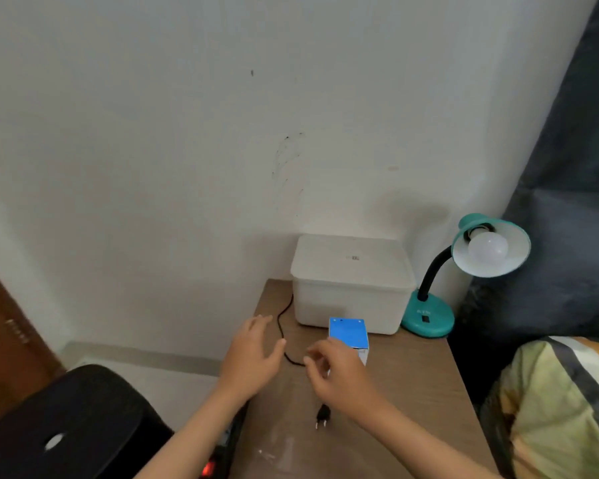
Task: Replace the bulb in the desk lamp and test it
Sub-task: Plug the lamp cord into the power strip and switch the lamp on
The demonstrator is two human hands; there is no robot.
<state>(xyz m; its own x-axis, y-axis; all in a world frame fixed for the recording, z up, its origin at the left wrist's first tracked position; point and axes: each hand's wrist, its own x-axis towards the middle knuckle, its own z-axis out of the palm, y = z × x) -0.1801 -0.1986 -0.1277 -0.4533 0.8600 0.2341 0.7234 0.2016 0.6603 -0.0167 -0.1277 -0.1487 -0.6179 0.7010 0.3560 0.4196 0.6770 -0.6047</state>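
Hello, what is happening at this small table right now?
A person reaches both hands over the table. The right hand is at a blue box; the left hand hovers open beside the cord. The lamp holds a bulb, unlit, and its plug lies loose.

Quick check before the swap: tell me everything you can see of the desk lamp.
The desk lamp stands upright at the table's far right corner, beside the white lidded box. It has a round teal base with a small black switch, a black gooseneck and a teal shade, white inside, tilted toward the camera. A white globe bulb sits in the socket, unlit. Neither hand touches it.
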